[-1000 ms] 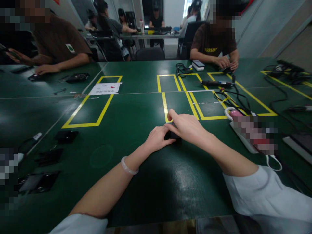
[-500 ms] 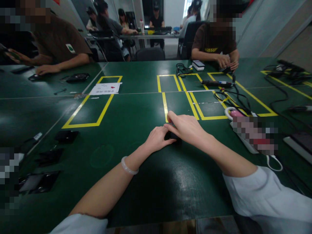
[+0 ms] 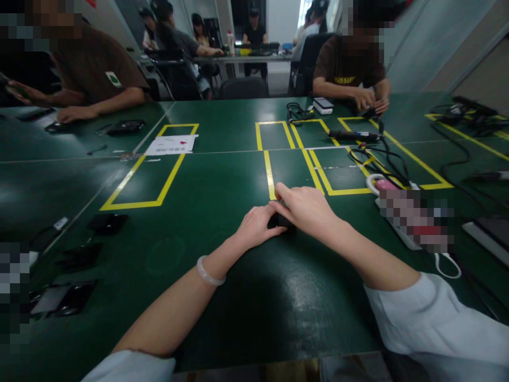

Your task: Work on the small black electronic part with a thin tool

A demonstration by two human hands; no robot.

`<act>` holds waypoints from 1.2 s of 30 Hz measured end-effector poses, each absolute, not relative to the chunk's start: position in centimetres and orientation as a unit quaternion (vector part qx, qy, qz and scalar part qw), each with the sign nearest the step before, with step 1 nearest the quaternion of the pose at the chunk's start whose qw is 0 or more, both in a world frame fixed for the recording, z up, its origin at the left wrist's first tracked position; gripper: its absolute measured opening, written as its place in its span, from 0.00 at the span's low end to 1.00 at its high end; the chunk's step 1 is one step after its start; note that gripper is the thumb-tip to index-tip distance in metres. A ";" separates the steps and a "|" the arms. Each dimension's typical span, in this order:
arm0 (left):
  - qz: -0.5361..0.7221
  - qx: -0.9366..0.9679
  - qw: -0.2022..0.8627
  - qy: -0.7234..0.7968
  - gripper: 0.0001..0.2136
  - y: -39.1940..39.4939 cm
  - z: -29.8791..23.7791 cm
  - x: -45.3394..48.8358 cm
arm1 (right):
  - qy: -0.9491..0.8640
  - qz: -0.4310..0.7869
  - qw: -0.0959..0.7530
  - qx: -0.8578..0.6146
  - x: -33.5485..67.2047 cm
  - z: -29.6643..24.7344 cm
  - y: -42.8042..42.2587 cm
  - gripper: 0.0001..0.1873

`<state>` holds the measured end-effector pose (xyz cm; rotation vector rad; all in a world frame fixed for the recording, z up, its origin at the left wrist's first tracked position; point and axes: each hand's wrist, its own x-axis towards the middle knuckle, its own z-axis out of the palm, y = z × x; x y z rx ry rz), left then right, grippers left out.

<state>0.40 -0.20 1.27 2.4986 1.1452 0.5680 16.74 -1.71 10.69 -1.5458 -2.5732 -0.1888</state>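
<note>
Both hands meet over a small black object (image 3: 283, 222) low on the green table (image 3: 222, 318), in the middle of the view. My left hand (image 3: 259, 224) is closed on its left side, thumb along the near edge and fingers at the far edge. My right hand (image 3: 308, 207) covers it from above and the right, fingers bent down in a pinch. Whatever the right fingertips grip is hidden behind the hand. Most of the black object is covered too, so its kind does not show.
Several black parts lie at the left, among them a flat piece (image 3: 63, 298) and a small block (image 3: 108, 224). A white paper (image 3: 172, 145) lies beyond. Black cables (image 3: 382, 159) and a phone-like device (image 3: 413, 220) are at the right. Two co-workers sit across the table.
Almost nothing differs. My hands keep the same grip around the black object, and the right fingers have shifted very slightly.
</note>
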 end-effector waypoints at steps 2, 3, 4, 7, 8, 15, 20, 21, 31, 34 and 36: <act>0.198 0.879 0.166 0.401 0.19 -0.2 1.3 0.4 | -0.846 -0.087 0.045 -0.524 16.6 10.6 -1.6 0.15; 0.198 0.879 0.166 0.400 0.19 -0.2 1.3 0.4 | -0.847 -0.088 0.042 -0.522 16.6 10.6 -1.6 0.14; 0.199 0.879 0.166 0.400 0.19 -0.2 1.3 0.3 | -0.849 -0.084 0.044 -0.520 16.6 10.6 -1.6 0.13; 0.202 0.878 0.167 0.400 0.19 -0.1 1.2 0.3 | -0.858 -0.050 0.063 -0.508 16.6 10.8 -1.8 0.11; 0.203 0.878 0.166 0.400 0.19 -0.1 1.1 0.3 | -0.858 -0.041 0.068 -0.507 16.6 10.9 -1.8 0.11; 0.201 0.879 0.158 0.402 0.20 -0.1 1.1 0.3 | -0.855 -0.058 0.047 -0.514 16.6 11.1 -1.9 0.15; 0.195 0.879 0.164 0.403 0.20 0.0 1.1 0.3 | -0.860 -0.049 0.052 -0.506 16.6 10.7 -1.7 0.12; 0.196 0.878 0.166 0.403 0.20 0.0 1.1 0.3 | -0.861 -0.044 0.058 -0.503 16.7 10.7 -1.7 0.12; 0.200 0.873 0.174 0.409 0.19 -0.1 1.6 0.3 | -0.869 -0.018 0.104 -0.483 16.7 11.2 -2.0 0.09; 0.201 0.873 0.172 0.409 0.19 -0.1 1.6 0.3 | -0.867 -0.026 0.087 -0.490 16.6 11.2 -1.9 0.11; 0.200 0.874 0.169 0.409 0.19 -0.1 1.5 0.3 | -0.866 -0.032 0.078 -0.493 16.5 11.1 -1.9 0.10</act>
